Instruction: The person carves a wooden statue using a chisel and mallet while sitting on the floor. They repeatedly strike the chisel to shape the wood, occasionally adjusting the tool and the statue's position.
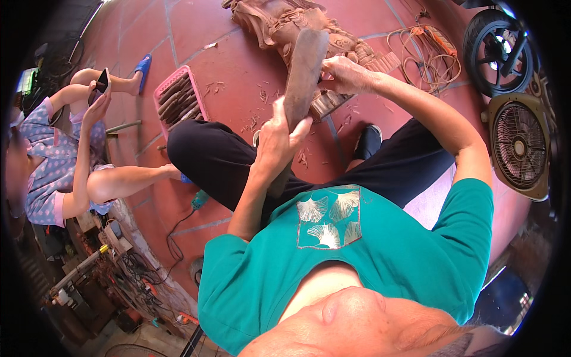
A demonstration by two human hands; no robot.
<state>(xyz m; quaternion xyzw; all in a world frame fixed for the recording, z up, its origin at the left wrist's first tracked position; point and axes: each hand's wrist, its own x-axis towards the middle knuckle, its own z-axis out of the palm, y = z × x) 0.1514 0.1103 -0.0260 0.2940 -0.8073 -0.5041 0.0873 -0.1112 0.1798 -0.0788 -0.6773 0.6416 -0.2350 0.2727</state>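
Note:
In my left hand (275,141) is a long wooden mallet (306,71), its thick flat-sided head pointing up and away from me. My fingers wrap round it, and its lower end shows below my wrist, over my lap. Just right of the mallet head, my right hand (348,75) is closed, fingers pinched together over the carving. The mallet hides what the right hand holds, if anything. Beneath and beyond both hands lies a brown carved wooden figure (279,22) on the floor, with deep folds and ridges. Its near end (328,102) reaches between my feet.
Wood shavings (256,124) litter the red tiles. A pink basket (189,77) of chisel-like tools stands left of the carving. At right are a coiled orange cord (437,44), a wheel (498,53) and a fan (518,146). A person (56,154) sits at left holding a phone.

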